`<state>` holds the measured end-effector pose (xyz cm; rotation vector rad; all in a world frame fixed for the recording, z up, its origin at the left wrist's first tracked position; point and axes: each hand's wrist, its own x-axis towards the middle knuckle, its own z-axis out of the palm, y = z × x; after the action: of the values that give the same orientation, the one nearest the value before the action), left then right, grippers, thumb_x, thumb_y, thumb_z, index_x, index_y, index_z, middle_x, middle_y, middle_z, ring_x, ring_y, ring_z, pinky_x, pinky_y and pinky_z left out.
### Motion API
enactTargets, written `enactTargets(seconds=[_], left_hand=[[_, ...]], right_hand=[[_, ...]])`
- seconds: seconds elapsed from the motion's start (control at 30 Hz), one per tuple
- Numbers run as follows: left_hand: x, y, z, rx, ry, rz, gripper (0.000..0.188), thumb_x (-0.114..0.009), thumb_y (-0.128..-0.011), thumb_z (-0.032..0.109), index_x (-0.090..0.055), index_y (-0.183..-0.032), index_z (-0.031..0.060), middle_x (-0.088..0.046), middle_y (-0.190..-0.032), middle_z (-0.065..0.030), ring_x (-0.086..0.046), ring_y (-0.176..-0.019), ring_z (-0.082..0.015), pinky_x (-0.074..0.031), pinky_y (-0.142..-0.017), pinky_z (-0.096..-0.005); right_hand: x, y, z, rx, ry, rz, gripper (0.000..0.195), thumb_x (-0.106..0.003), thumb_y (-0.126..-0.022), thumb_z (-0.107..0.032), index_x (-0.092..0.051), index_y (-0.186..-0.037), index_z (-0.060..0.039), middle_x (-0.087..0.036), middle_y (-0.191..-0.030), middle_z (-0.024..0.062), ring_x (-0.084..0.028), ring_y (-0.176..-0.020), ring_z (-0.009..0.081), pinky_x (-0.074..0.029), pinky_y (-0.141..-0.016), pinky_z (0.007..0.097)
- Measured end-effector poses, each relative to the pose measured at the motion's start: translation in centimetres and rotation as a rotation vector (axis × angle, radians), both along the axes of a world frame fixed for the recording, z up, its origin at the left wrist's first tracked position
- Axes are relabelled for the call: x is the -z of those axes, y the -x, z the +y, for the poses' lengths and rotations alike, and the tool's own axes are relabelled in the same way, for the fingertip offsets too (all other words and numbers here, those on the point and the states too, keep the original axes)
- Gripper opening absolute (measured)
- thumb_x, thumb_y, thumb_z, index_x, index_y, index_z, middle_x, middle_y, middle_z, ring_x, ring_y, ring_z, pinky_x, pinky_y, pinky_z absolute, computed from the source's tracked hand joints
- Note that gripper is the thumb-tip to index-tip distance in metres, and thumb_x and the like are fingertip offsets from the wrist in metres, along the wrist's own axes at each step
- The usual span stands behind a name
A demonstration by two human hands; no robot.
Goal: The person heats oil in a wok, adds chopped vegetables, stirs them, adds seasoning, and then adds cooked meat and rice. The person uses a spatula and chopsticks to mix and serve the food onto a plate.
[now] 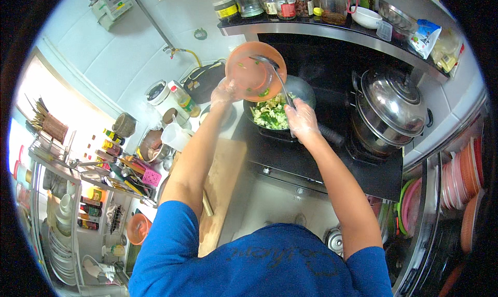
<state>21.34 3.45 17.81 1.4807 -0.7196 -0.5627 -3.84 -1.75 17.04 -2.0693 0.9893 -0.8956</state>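
Note:
In a clear plastic glove, my left hand [225, 92] grips the rim of an orange plastic bowl [253, 73], tilted above the back left of a wok [305, 92]. Bits of green food cling to the bowl's inside. Also gloved, my right hand [301, 118] is closed around the handle of a metal ladle [282, 81], whose head is inside the bowl. Chopped green and pale food [270, 114] lies in the wok on the black stove. The wok's long handle [330, 134] points to the lower right, beyond my right hand.
A lidded steel steamer pot [393, 106] stands on the right burner. Left of the stove are a wooden cutting board [223, 172], a white plastic jug [176, 136], a bottle [186, 101] and a pot holding food [152, 143]. A shelf [334, 31] with jars runs behind.

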Motion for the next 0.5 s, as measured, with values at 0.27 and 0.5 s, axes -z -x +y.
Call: enactTargets(seconds=[0.27,0.5], left_hand=[[0.1,-0.8,0.5,0.066,0.031,-0.162,0.022,-0.057,-0.088,0.018,-0.063,-0.1,0.0002,-0.062,-0.086,-0.0044,-0.059,-0.074,-0.0125,-0.049,-0.067,-0.0278],[-1.0,0.0,0.6,-0.078,-0.001,-0.492,0.028,-0.061,-0.084,0.013,-0.056,-0.107,-0.0028,-0.063,-0.101,-0.0081,-0.06,-0.085,-0.0146,-0.048,-0.074,-0.0284]], right_hand=[[-0.4,0.6,2.2,-0.15,0.063,0.237,0.022,-0.05,-0.086,-0.02,-0.053,-0.092,0.0012,-0.061,-0.083,0.0264,-0.058,-0.081,0.0434,-0.046,-0.074,0.05],[-1.0,4.3,0.3,-0.045,0.3,0.125,0.02,-0.053,-0.083,-0.018,-0.049,-0.094,-0.0011,-0.059,-0.077,0.0239,-0.059,-0.073,0.0415,-0.047,-0.064,0.0496]])
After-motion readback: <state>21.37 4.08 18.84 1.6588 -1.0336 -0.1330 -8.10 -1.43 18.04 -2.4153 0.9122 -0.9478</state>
